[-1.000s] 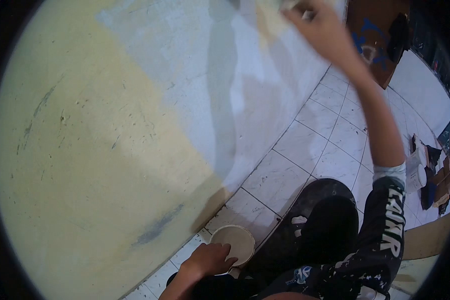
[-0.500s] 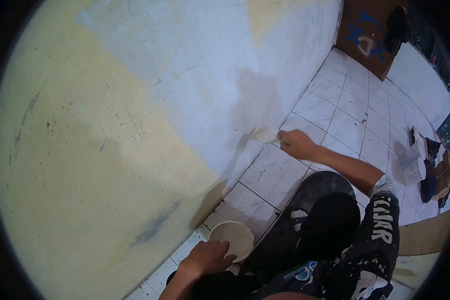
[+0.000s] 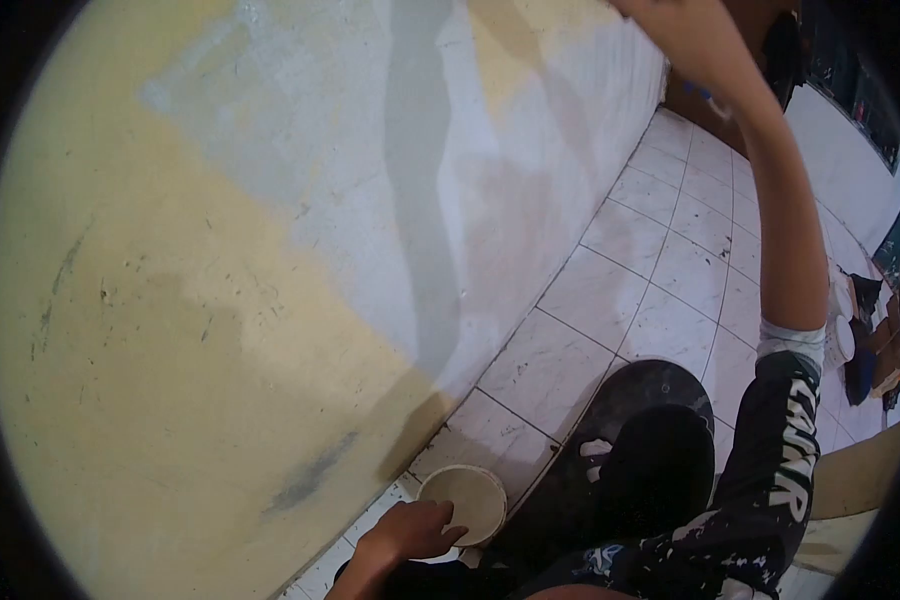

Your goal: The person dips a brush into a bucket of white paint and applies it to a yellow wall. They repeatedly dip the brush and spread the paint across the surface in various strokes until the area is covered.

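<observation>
My left hand (image 3: 410, 532) has its fingers curled over the rim of a round pale bucket (image 3: 485, 505), which stands at the foot of the wall with light-coloured contents. My right hand (image 3: 695, 40) is raised at the top edge of the view, arm stretched up beside the wall. Its fingertips are cut off by the frame. The paintbrush seen in its grip half a second earlier is outside the view now. Ahead, the wall (image 3: 360, 255) carries whitish paint over yellow, and the arm's long shadow falls across it.
A black padded seat or board (image 3: 660, 385) lies under my leg on the white tiled floor (image 3: 545, 360). To the right are a white container (image 3: 838, 335) and cardboard pieces (image 3: 885, 345). A brown door (image 3: 695, 100) stands at the far end.
My right hand has risen from low on the wall to the top edge, taking the paintbrush out of sight. My left hand stays at the bucket. The view has shifted slightly.
</observation>
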The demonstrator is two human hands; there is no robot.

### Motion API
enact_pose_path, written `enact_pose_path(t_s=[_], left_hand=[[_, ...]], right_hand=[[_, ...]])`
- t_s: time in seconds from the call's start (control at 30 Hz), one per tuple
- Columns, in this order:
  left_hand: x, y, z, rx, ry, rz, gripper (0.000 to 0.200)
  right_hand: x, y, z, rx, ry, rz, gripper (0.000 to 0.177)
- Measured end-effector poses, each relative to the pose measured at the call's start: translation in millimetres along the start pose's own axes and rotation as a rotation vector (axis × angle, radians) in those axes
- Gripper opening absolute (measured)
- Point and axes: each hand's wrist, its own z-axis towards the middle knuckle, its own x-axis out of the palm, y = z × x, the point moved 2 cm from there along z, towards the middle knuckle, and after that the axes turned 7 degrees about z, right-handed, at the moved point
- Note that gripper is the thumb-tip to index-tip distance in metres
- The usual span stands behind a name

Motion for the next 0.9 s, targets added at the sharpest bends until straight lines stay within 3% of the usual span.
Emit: enact_pose_path(t_s=[0.07,0.17,0.23,0.3,0.33,0.37,0.4,0.5,0.57,0.7,0.77,0.9], left_hand=[[-8,-6,-1,0.006,0.023,-0.001,0.045],[-3,-5,1,-0.001,0.034,0.014,0.045],[-2,-5,-1,0.004,0.027,0.002,0.046],[-3,-7,-1,0.01,0.014,-0.012,0.046],[-3,-9,-2,-0.006,0.023,0.0,0.046],[-3,-9,-2,-0.022,0.032,0.013,0.046],[-3,-10,0,-0.024,0.029,0.013,0.046],[-2,-12,2,-0.061,0.112,0.035,0.045],[-6,-15,2,-0.059,0.137,0.043,0.046],[-3,-18,6,-0.053,0.123,0.061,0.046],[-7,-21,7,-0.051,0.121,0.07,0.045],[-10,-22,7,-0.047,0.101,0.059,0.045]], right_hand=[[-13,16,15,-0.037,-0.17,0.019,0.02],[11,-14,33,0.05,-0.15,0.122,0.023],[75,-83,18,-0.315,-0.216,0.129,0.023],[124,-111,-34,-0.125,-0.108,0.22,0.038],[143,-123,-61,-0.103,-0.054,0.165,0.037],[158,-129,-88,-0.268,-0.135,0.3,0.02],[155,-126,-111,0.065,0.16,0.288,0.028],[164,-152,-163,0.054,0.252,0.273,0.023],[162,-160,-180,0.161,0.502,0.252,0.023],[142,-156,-126,0.138,0.603,0.149,0.02],[126,-143,-69,-0.09,0.635,0.15,0.022],[83,-101,27,-0.304,0.627,0.041,0.024]])
